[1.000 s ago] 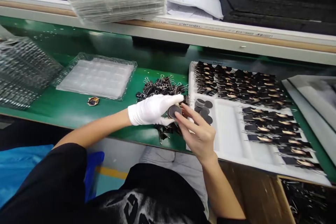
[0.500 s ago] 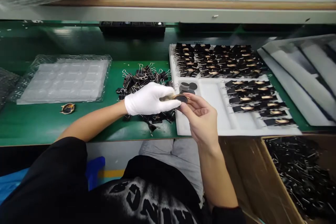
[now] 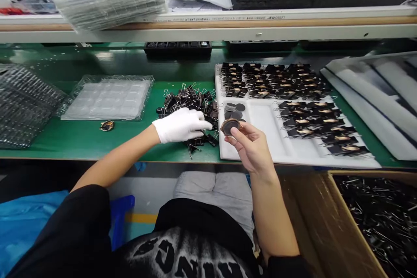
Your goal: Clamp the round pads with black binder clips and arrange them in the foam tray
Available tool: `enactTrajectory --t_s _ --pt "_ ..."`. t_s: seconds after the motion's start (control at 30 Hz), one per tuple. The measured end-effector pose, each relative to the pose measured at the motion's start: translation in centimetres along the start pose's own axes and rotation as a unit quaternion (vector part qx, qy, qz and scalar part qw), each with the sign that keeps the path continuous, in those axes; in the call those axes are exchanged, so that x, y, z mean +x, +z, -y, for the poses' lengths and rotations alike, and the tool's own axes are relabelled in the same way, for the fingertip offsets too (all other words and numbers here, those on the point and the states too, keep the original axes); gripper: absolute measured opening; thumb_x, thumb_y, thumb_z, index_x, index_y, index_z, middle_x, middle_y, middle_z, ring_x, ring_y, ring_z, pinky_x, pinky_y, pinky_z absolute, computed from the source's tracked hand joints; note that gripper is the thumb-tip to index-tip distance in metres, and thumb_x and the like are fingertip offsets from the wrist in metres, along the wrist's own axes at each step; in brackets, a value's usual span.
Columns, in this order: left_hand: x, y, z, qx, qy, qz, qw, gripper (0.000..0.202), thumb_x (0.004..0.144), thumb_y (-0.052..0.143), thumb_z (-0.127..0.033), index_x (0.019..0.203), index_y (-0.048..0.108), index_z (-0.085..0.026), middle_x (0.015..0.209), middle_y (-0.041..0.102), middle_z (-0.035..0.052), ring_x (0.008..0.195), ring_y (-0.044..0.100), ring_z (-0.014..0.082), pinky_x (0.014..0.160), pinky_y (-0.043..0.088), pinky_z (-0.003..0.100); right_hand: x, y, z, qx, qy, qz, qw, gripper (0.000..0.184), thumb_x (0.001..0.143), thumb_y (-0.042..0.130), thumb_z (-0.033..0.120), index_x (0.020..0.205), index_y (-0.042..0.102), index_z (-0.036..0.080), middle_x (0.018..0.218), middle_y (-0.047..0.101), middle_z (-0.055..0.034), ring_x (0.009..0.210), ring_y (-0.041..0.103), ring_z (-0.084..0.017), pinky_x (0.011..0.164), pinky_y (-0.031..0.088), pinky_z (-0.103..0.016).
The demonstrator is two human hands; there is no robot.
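Note:
My right hand point(image 3: 252, 145), bare, pinches a round watch case point(image 3: 231, 127) with a gold-coloured rim and a dark grey disc on its upward face. The thumb lies on the disc. My left hand point(image 3: 184, 126), in a white glove, is over a pile of black binder clips point(image 3: 187, 99) with its fingers apart; I see nothing held in it. Just beyond the watch case, several loose grey discs point(image 3: 235, 110) lie in a compartment of the white foam tray point(image 3: 263, 128). Another watch case point(image 3: 107, 126) rests on the green table at left.
Rows of clipped watch cases point(image 3: 267, 80) fill the back and right of the foam tray. A clear plastic tray point(image 3: 107, 97) and stacked trays point(image 3: 29, 106) stand at left. A box of binder clips point(image 3: 381, 217) is at lower right. A shelf point(image 3: 208, 32) crosses the back.
My left hand has let go of the watch case and moved slightly left, over the binder clips. My right hand now holds the case alone. The camera view has shifted.

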State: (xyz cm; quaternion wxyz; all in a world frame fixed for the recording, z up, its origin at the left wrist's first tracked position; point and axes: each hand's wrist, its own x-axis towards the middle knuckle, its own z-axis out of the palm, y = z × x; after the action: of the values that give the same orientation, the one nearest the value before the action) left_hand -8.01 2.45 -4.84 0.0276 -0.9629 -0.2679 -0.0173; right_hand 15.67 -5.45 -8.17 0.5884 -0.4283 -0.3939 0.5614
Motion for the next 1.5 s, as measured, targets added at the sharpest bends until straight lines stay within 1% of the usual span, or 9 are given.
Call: enactTrajectory --t_s 0.2,0.33,0.5,0.63,0.73,0.93,1.1,1.33,1.5 --pt "0.9 1.1 0.8 -0.024 -0.002 -0.007 1.000 0.031 0.105 0.054 -0.038 0.093 0.077 -0.022 0.094 0.072 0.0069 0.084 0.066 0.0193 0.070 0.039 0.031 0.2 -0.8 -0.6 -0.007 0.006 0.018 1.000 0.031 0.071 0.093 0.044 0.092 0.081 0.025 0.096 0.079 -0.0035 0.086 0.073 -0.018 0.074 0.067 -0.033" --pt "1.6 1.4 2.5 -0.110 -0.097 -0.072 0.987 0.025 0.102 0.057 -0.033 0.089 0.074 -0.019 0.093 0.073 0.0057 0.086 0.067 0.0200 0.077 0.045 0.033 0.7 -1.8 -0.7 -0.024 0.000 0.040 0.999 0.027 0.077 0.090 0.043 0.096 0.083 0.025 0.106 0.080 -0.0066 0.095 0.075 -0.021 0.075 0.066 -0.033" --pt "3.4 0.7 2.8 -0.278 -0.212 -0.207 0.914 0.024 0.098 0.058 -0.035 0.082 0.064 -0.018 0.081 0.067 0.0018 0.075 0.062 0.0155 0.072 0.048 0.029 2.4 -1.5 -0.7 -0.088 -0.044 0.069 0.993 0.024 0.081 0.088 0.042 0.098 0.085 0.026 0.135 0.074 -0.0105 0.122 0.071 -0.027 0.101 0.063 -0.045" --pt "4.8 -0.9 2.1 -0.398 -0.219 -0.205 0.867 0.030 0.099 0.056 -0.041 0.078 0.058 -0.019 0.072 0.062 -0.0022 0.064 0.055 0.0113 0.061 0.044 0.025 4.2 -0.1 0.5 -0.106 -0.058 0.096 0.988 0.020 0.083 0.087 0.039 0.100 0.085 0.028 0.133 0.076 -0.0089 0.126 0.070 -0.027 0.105 0.061 -0.047" --pt "5.2 -2.0 2.6 -0.400 -0.199 -0.164 0.880 0.038 0.101 0.053 -0.045 0.072 0.052 -0.021 0.066 0.059 -0.0034 0.060 0.052 0.0108 0.058 0.042 0.025 5.2 0.4 1.7 -0.102 -0.049 0.102 0.988 0.018 0.086 0.085 0.036 0.102 0.085 0.028 0.108 0.081 -0.0067 0.102 0.076 -0.023 0.091 0.067 -0.041" --pt "4.9 -2.1 4.1 -0.323 -0.113 -0.094 0.935 0.049 0.102 0.044 -0.051 0.062 0.046 -0.023 0.051 0.045 -0.0031 0.044 0.038 0.0118 0.048 0.030 0.030 5.8 0.4 2.6 -0.117 -0.044 0.095 0.988 0.014 0.087 0.085 0.028 0.100 0.086 0.029 0.098 0.079 -0.0049 0.089 0.075 -0.019 0.074 0.065 -0.030" --pt "5.5 -1.5 3.4 -0.329 -0.151 -0.104 0.926 0.055 0.091 0.061 -0.055 0.051 0.039 -0.023 0.042 0.039 -0.0047 0.040 0.033 0.0103 0.045 0.030 0.029 5.8 -0.1 2.0 -0.120 -0.045 0.075 0.989 0.017 0.084 0.086 0.021 0.099 0.086 0.030 0.102 0.079 -0.0044 0.086 0.074 -0.016 0.070 0.063 -0.026" --pt "6.3 -0.2 2.6 -0.365 -0.131 -0.119 0.914 0.042 0.080 0.065 -0.037 0.048 0.041 -0.022 0.042 0.042 -0.0055 0.041 0.034 0.0087 0.042 0.030 0.026 5.1 -0.7 1.9 -0.127 -0.029 0.083 0.988 0.018 0.085 0.084 0.019 0.100 0.085 0.029 0.100 0.081 -0.0039 0.093 0.077 -0.018 0.081 0.067 -0.029" --pt "6.0 -0.8 3.2 -0.342 -0.094 -0.148 0.923 0.040 0.080 0.059 -0.026 0.050 0.033 -0.020 0.044 0.029 -0.0074 0.045 0.022 0.0074 0.042 0.022 0.025 5.0 -1.5 2.0 -0.088 -0.005 0.053 0.995 0.019 0.090 0.082 0.023 0.107 0.084 0.031 0.115 0.082 -0.0050 0.114 0.077 -0.023 0.096 0.066 -0.036"
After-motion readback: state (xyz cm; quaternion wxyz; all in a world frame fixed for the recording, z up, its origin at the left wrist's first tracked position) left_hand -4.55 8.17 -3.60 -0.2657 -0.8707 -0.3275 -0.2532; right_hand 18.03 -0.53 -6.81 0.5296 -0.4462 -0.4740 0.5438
